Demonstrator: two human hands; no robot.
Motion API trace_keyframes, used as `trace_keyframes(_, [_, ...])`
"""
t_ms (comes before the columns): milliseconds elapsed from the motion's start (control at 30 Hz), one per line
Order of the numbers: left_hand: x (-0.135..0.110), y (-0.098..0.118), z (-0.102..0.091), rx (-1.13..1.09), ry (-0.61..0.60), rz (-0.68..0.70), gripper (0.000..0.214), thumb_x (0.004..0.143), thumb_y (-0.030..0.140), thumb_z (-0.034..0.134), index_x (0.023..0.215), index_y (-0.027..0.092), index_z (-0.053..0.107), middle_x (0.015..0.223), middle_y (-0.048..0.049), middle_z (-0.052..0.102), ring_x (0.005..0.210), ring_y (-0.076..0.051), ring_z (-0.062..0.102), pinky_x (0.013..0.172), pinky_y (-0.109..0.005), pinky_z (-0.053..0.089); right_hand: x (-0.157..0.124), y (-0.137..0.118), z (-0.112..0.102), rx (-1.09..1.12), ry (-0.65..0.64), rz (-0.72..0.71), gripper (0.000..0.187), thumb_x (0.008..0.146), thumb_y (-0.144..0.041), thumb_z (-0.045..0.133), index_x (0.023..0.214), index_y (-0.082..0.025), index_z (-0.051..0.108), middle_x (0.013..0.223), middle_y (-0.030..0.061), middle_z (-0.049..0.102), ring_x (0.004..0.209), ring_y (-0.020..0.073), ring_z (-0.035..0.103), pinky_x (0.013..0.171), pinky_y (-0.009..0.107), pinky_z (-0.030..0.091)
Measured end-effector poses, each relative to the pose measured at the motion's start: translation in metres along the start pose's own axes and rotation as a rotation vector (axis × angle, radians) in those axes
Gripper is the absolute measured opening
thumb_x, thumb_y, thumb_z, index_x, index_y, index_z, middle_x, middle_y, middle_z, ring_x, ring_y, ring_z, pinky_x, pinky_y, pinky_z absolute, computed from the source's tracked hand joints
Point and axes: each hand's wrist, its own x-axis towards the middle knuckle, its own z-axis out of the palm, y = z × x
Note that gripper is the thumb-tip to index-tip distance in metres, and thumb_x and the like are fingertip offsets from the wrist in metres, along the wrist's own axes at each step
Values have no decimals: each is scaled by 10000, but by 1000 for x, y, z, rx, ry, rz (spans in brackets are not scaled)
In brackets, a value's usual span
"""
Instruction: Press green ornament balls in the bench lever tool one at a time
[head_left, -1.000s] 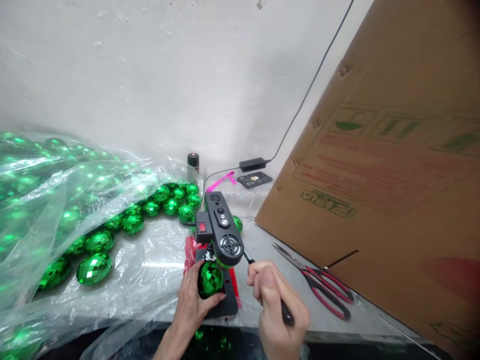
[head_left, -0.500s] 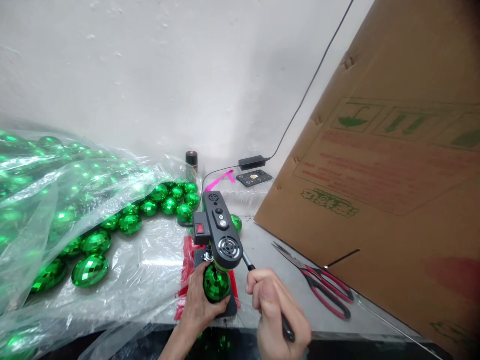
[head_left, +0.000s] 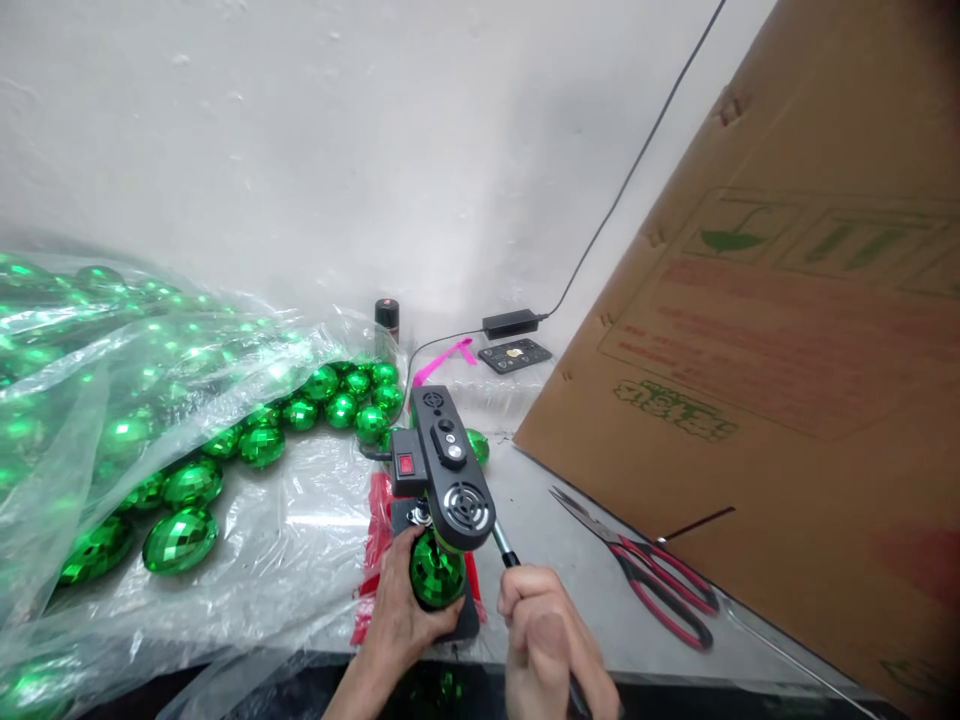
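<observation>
Beneath the front end of a small black bench drill press (head_left: 451,465), my left hand (head_left: 401,590) grips a shiny green faceted ball ornament (head_left: 437,572), thumb and fingers around its sides. The machine's head hides the top of the ball, so I cannot see whether a bit touches it. My right hand (head_left: 551,630) is wrapped round the black grip of the lever handle (head_left: 508,548) on the machine's right side. A red rocker switch (head_left: 406,464) sits on the machine's left box. Red tape (head_left: 375,545) shows around the base.
Green balls (head_left: 259,440) lie under and beside a clear plastic sheet (head_left: 285,560) on the left. Red-and-black scissors (head_left: 645,575) rest at the right, by a large cardboard box (head_left: 712,350). Behind stand a black-capped can (head_left: 387,318), a power adapter (head_left: 511,323) and a phone (head_left: 515,355).
My right hand and the lever have shifted slightly, the lever's grip now pointing more steeply toward me. My left hand still holds the ball in place. The whole view has shifted a little.
</observation>
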Motion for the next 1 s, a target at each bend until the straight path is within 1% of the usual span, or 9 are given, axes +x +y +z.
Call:
trace_keyframes(100, [1,3,-1,3,-3,-19,798,657,377,905,1389,169,665,1300,-184,790,1223,-433,765,1082,-631,624,-1,0,1,3,26,2,412,1105,-106,448,707,-211,463,666,-29,493,578,103,522,572,273,394])
trace_keyframes(167, [1,4,0,2,-4,-8,787,668,370,901,1390,164,665,1300,-189,787,1219,-434,767,1087,-639,619,-2,1,1,6,35,13,419,1107,-113,446,700,-210,462,669,-28,494,588,102,524,580,272,394])
trace_keyframes(300, [-1,3,2,9,0,-5,791,670,360,903,1396,164,658,1313,-194,780,1234,-437,760,1097,-657,607,-4,-1,1,9,33,55,438,1119,-154,454,685,-212,478,664,-17,514,600,117,526,571,279,380])
trace_keyframes(500, [-3,2,5,34,16,10,772,683,380,888,1387,157,665,1335,-198,777,1263,-441,752,1105,-648,612,-4,-2,7,26,101,36,448,1117,-141,472,674,-208,467,626,-37,438,607,109,510,577,270,369])
trace_keyframes(633, [-2,3,5,54,26,6,756,673,362,885,1371,166,674,1308,-189,788,1240,-436,760,1090,-642,620,-4,-3,9,11,127,49,458,1117,-149,487,665,-211,465,621,-36,411,600,115,494,569,278,355])
trace_keyframes(833, [-2,2,7,88,53,50,759,672,368,890,1371,170,672,1298,-185,794,1211,-430,774,1061,-622,641,-5,-3,11,-34,159,39,481,1121,-169,497,645,-220,456,601,-45,372,571,121,469,563,284,349])
trace_keyframes(1000, [-2,-1,8,104,69,67,758,664,362,896,1363,169,676,1255,-180,807,1158,-425,792,1020,-608,659,-5,-4,11,-32,161,51,481,1124,-173,489,647,-218,450,610,-43,386,576,120,473,569,286,342])
